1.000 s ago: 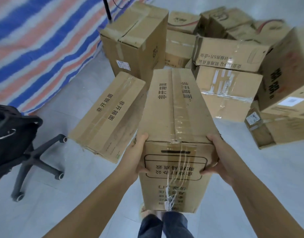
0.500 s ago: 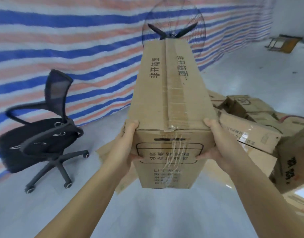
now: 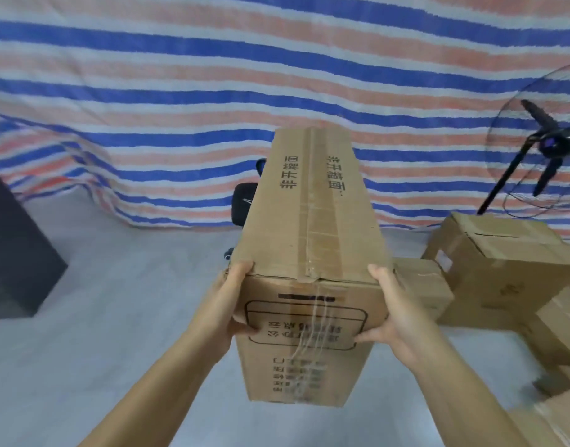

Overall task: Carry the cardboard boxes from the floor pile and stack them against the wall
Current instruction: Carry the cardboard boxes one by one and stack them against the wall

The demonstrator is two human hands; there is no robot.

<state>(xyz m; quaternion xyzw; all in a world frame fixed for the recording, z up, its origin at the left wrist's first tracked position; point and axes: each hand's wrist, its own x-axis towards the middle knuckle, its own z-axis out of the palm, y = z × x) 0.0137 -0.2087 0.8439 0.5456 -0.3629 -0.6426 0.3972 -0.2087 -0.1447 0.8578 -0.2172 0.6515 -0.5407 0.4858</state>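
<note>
I hold a long brown cardboard box (image 3: 312, 227) off the floor in front of me, its taped top seam running away from me and black print on its near end. My left hand (image 3: 227, 304) grips the near left corner, thumb on the end face. My right hand (image 3: 394, 314) grips the near right corner the same way. More cardboard boxes (image 3: 502, 269) lie on the floor at the right. The wall ahead is covered by a blue, red and white striped tarp (image 3: 212, 75).
A black office chair (image 3: 245, 201) is mostly hidden behind the held box. A standing fan (image 3: 548, 143) rises at the far right behind the pile. A dark block (image 3: 16, 256) stands at the left edge. Grey floor (image 3: 116, 317) lies open between it and me.
The box has been lifted from the floor pile and carried as my view swung left. The pile and fan now lie to the right, and the tarp wall faces me.
</note>
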